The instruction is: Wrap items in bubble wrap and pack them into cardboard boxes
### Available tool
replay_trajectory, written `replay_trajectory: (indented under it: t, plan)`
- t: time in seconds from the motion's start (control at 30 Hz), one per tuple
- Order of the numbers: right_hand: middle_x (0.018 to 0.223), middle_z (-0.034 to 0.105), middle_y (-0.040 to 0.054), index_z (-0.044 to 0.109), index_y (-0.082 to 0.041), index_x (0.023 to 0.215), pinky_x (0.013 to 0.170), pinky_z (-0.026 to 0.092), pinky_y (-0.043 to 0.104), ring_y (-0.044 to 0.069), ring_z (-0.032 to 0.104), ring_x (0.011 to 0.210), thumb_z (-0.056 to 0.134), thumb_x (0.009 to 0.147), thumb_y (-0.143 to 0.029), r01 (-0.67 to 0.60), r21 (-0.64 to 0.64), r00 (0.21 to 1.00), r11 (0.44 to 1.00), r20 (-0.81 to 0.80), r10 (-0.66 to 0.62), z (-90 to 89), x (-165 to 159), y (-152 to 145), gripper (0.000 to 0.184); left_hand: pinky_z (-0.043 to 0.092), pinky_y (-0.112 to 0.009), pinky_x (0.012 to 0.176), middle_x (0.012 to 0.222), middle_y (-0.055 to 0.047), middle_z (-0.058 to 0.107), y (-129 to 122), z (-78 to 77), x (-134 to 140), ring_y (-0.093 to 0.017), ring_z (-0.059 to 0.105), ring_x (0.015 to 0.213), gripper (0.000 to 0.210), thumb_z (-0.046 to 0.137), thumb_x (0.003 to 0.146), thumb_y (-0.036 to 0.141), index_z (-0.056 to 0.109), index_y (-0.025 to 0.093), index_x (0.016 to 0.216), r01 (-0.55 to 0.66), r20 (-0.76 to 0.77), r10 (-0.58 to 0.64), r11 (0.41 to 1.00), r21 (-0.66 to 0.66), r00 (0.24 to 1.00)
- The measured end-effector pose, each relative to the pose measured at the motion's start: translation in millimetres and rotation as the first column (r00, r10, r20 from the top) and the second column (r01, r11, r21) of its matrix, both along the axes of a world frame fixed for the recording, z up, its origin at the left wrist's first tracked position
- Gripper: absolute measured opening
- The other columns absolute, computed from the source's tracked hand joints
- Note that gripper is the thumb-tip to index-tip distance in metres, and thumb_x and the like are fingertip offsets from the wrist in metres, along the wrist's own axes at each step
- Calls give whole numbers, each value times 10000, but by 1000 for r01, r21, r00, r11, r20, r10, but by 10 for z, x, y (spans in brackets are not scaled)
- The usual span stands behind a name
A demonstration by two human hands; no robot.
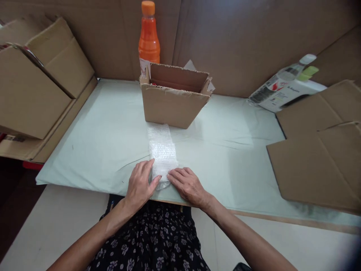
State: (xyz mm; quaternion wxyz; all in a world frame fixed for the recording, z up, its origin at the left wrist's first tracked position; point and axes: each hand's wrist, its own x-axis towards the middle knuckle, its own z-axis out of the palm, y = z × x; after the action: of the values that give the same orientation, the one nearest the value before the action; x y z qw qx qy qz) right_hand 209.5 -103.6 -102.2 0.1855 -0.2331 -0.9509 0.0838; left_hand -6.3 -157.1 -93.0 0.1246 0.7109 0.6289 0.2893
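A narrow strip of clear bubble wrap [163, 148] lies on the pale green cloth, its near end folded or rolled into a thicker bundle near the table's front edge. My left hand [140, 182] grips this bundle from the left, with the thumb over its near part and the fingers along its side. From the right, my right hand [188, 185] presses its bent fingers on the same near end. Whether anything is inside the wrap, I cannot tell. Just beyond the far end of the strip stands an open cardboard box [175, 105].
Behind the box stands an orange bottle [149, 41]. At the back right, a clear bottle [282, 81] leans beside a white container [296, 94]. Cardboard boxes flank the cloth-covered table [107, 113], a larger box [34, 90] left and cardboard flaps [316, 162] right. Cardboard walls rise behind.
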Motion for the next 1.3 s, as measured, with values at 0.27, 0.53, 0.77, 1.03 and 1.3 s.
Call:
replay_trajectory:
  t: [0.27, 0.53, 0.77, 1.03, 1.3]
  plan:
    - [1020, 738, 50, 659, -211, 1132, 826, 490, 351, 194, 655, 920, 463, 990, -182, 160, -421, 984, 893, -8, -180, 201, -69, 146, 243, 482, -388, 859, 966, -58, 694, -71, -25, -1, -216, 612, 925, 366, 533, 929, 196, 544, 185, 1294, 116, 149, -113, 993, -7, 982]
    - [1184, 683, 128, 636, -198, 1205, 853, 445, 435, 271, 595, 1056, 505, 955, -170, 174, -4, 985, 985, 19, -174, 159, -46, -48, 283, 496, -401, 845, 917, -71, 717, 344, -66, -6, -243, 642, 872, 332, 569, 897, 225, 620, 159, 1219, -8, 21, 13, 980, -196, 1000]
    - [1102, 723, 89, 652, -220, 1211, 855, 447, 416, 234, 629, 970, 470, 986, -174, 188, -237, 979, 953, -27, -200, 144, -131, 103, 293, 402, -441, 1035, 1237, -115, 646, 78, 34, -111, -269, 521, 1204, 358, 560, 931, 197, 543, 164, 1287, 219, 11, -222, 969, 113, 975]
    - [1214, 672, 138, 615, -198, 1225, 868, 462, 451, 280, 605, 1060, 494, 977, -245, 298, -232, 954, 926, 33, -299, 217, -115, 40, 280, 475, -439, 866, 1006, -106, 685, 358, 46, -102, -259, 585, 926, 402, 546, 903, 221, 549, 136, 1296, 121, 55, -114, 981, -149, 992]
    - [1141, 708, 116, 622, -216, 1214, 846, 475, 442, 272, 635, 984, 517, 954, -210, 341, -214, 940, 915, 70, -334, 123, -273, 274, 281, 505, -422, 913, 1169, -135, 634, 282, 37, -94, -244, 609, 1051, 498, 581, 882, 359, 502, 155, 1329, -125, 510, 284, 938, -324, 812]
